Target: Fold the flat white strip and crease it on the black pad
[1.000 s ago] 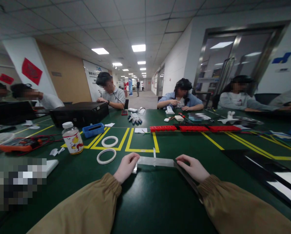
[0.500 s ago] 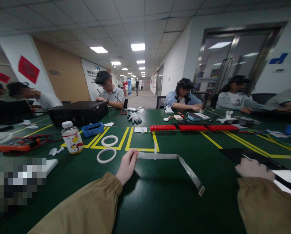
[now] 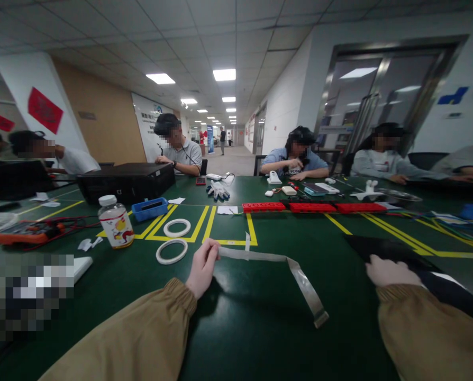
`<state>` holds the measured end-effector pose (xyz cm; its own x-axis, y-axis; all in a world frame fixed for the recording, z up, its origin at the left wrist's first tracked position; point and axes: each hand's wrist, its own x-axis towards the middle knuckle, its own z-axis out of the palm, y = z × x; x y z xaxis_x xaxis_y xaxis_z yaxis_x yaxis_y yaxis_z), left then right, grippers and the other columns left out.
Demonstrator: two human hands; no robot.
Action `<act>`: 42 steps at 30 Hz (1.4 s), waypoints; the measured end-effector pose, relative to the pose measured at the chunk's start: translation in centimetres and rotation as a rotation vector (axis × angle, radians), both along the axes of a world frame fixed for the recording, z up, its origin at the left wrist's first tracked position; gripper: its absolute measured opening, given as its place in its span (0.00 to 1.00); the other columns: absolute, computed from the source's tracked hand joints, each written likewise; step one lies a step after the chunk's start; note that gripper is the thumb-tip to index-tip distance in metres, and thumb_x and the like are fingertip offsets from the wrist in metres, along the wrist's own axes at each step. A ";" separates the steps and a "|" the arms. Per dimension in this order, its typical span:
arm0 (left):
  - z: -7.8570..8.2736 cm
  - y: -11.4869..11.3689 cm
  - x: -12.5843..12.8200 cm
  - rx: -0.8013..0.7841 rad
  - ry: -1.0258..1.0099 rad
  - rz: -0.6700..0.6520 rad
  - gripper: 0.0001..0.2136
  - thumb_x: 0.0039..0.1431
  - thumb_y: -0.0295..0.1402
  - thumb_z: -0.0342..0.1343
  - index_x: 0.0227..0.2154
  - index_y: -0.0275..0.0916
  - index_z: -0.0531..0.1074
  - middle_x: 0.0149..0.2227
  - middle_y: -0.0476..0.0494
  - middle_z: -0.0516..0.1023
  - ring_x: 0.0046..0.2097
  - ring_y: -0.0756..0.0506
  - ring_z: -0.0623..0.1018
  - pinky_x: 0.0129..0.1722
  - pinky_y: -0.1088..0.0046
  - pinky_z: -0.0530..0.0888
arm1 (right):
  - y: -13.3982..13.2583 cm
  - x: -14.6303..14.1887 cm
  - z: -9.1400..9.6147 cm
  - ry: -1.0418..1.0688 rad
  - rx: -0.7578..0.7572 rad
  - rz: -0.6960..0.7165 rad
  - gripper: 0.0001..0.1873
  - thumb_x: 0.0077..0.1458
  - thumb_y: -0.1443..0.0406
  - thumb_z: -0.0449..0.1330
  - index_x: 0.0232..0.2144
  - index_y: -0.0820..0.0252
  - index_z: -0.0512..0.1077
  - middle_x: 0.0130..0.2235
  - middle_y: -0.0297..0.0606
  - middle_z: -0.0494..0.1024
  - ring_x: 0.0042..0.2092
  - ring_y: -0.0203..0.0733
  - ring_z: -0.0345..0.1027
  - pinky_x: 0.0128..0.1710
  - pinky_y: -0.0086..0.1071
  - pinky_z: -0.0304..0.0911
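Observation:
My left hand [image 3: 203, 267] is closed, pinching one end of a flat grey ribbon cable [image 3: 266, 256]. The cable runs to the right, bends, and slants down toward me to a connector-like end [image 3: 321, 319]. A short strip of tape [image 3: 247, 244] crosses it near my fingers. At the right, my right hand [image 3: 393, 272] has its fingers curled over a thin black sheet [image 3: 379, 248]. A white edge shows beyond that sheet. Two white tape rolls [image 3: 176, 228] lie left of my left hand.
A clear bottle with a white cap [image 3: 116, 222], a blue tray [image 3: 149, 209] and an orange multimeter [image 3: 28, 232] stand left. Red strips [image 3: 264, 207] and gloves [image 3: 218, 191] lie across the green table [image 3: 236, 338]. Several people sit around it.
My right hand has moved left with the black sheet, which now covers more of the white item. My left hand and the cable have shifted slightly left.

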<state>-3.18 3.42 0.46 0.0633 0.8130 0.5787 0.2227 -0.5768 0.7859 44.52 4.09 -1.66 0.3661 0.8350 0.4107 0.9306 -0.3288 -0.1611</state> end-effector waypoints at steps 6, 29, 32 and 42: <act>0.0 0.0 0.2 -0.023 -0.012 -0.017 0.13 0.62 0.41 0.42 0.29 0.38 0.63 0.24 0.50 0.64 0.29 0.49 0.67 0.31 0.75 0.64 | 0.7 -6.5 1.1 -0.183 -0.219 0.088 0.21 0.56 0.58 0.49 0.42 0.67 0.72 0.38 0.54 0.73 0.43 0.60 0.63 0.38 0.46 0.60; -0.7 0.6 0.1 -0.173 0.003 -0.101 0.12 0.60 0.40 0.45 0.27 0.37 0.64 0.19 0.55 0.60 0.21 0.53 0.62 0.22 0.79 0.59 | -4.6 -18.9 4.2 0.513 -0.437 1.204 0.25 0.47 0.69 0.55 0.50 0.50 0.69 0.55 0.39 0.64 0.57 0.47 0.55 0.59 0.46 0.46; -0.7 0.5 0.1 -0.194 0.019 -0.113 0.12 0.60 0.39 0.45 0.27 0.37 0.64 0.18 0.56 0.59 0.19 0.54 0.60 0.20 0.79 0.58 | -4.9 -19.2 5.1 0.598 -0.515 1.217 0.24 0.46 0.69 0.55 0.48 0.52 0.71 0.54 0.38 0.66 0.57 0.47 0.55 0.59 0.46 0.43; -1.1 1.1 -0.1 -0.241 0.081 -0.132 0.11 0.59 0.38 0.45 0.27 0.37 0.64 0.19 0.55 0.62 0.20 0.54 0.63 0.20 0.79 0.60 | -4.1 -18.7 5.0 0.874 -0.435 1.064 0.18 0.53 0.62 0.48 0.42 0.59 0.73 0.43 0.39 0.74 0.48 0.46 0.65 0.52 0.41 0.56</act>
<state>-3.26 4.49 -0.68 0.2160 0.9082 0.3584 0.2258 -0.4036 0.8866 25.79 0.03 3.38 -0.5010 0.8649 0.0316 0.4186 0.2741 -0.8658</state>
